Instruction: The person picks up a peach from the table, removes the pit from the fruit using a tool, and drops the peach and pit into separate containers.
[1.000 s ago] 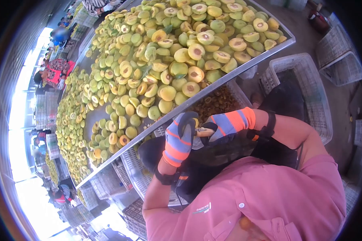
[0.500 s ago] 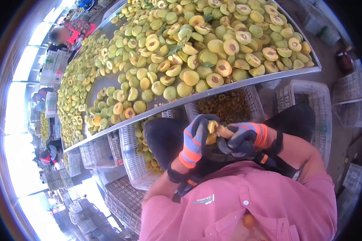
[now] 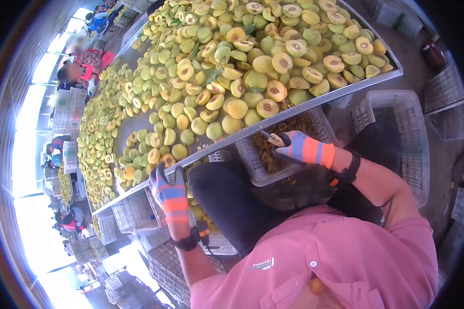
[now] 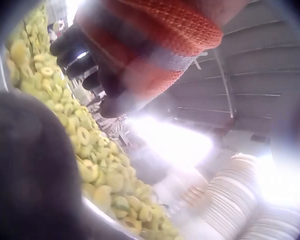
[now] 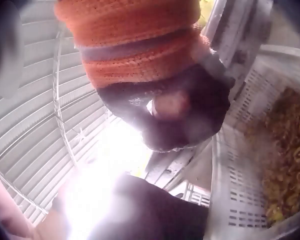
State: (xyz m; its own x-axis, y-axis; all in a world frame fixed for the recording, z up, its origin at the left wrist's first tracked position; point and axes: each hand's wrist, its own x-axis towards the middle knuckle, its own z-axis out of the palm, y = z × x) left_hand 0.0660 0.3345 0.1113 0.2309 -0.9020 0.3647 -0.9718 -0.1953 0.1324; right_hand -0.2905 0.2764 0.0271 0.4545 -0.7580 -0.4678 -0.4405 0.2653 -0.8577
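Halved green-yellow fruits (image 3: 237,108) cover a metal-edged table (image 3: 294,110). The gloved left hand (image 3: 170,195) is at the table's near edge beside the fruit, fingers extended, with no fruit visible in it; the left wrist view shows the same hand (image 4: 135,55) with its fingers spread loosely. Curled round the handle of a small tool (image 3: 275,139), the gloved right hand (image 3: 307,149) is over a crate (image 3: 265,179) of brownish fruit pieces. In the right wrist view that hand (image 5: 160,100) is closed round the handle (image 5: 171,105), beside the crate (image 5: 237,185).
An empty-looking white crate (image 3: 420,149) stands right of the person's legs. Below the table's left part are more crates (image 3: 134,213). A dark-trousered knee (image 3: 216,180) lies between the hands. Another person (image 3: 82,72) works across the table at the far left.
The hands, earlier together around a yellow fruit, have moved apart. The left has gone leftward to the table edge without the fruit; the right, still gripping the tool, is over the crate.
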